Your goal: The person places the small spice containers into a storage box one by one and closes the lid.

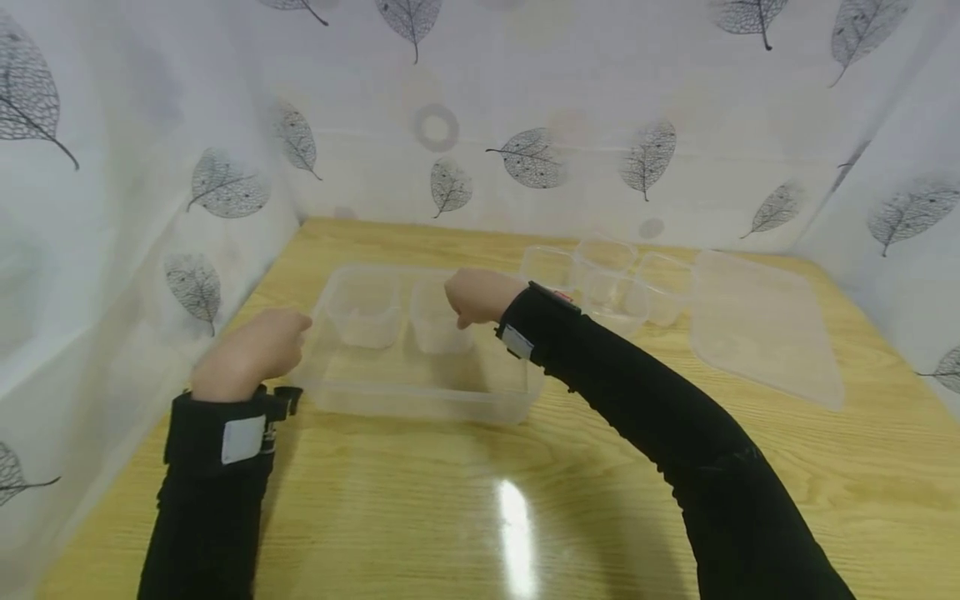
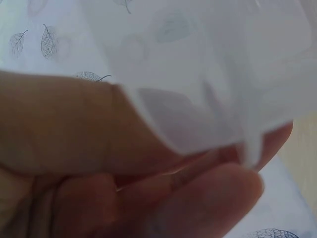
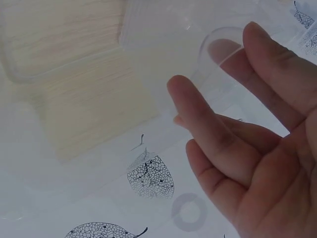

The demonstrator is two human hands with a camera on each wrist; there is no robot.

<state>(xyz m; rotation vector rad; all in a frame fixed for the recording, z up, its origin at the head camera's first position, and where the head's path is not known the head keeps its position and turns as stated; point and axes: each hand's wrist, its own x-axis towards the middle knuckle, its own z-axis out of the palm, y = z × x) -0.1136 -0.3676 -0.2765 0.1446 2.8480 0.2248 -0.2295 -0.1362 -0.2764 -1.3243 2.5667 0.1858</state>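
A large clear plastic box (image 1: 420, 404) lies on the table, its open top facing up. My left hand (image 1: 258, 350) is at its left side; in the left wrist view thumb and fingers pinch the edge of the clear plastic (image 2: 183, 119). Inside the box stand two small clear plastic containers, a left one (image 1: 367, 325) and a right one (image 1: 441, 329). My right hand (image 1: 483, 296) is over the right container's right edge. In the right wrist view its rounded clear corner (image 3: 210, 37) sits between thumb and one finger, the other fingers loosely bent.
Several more small clear containers (image 1: 615, 296) stand close together right of the large box. A flat translucent lid (image 1: 765, 329) lies at the far right of the wooden table (image 1: 375, 508). A leaf-printed white cloth (image 1: 360, 150) hangs behind and along the sides.
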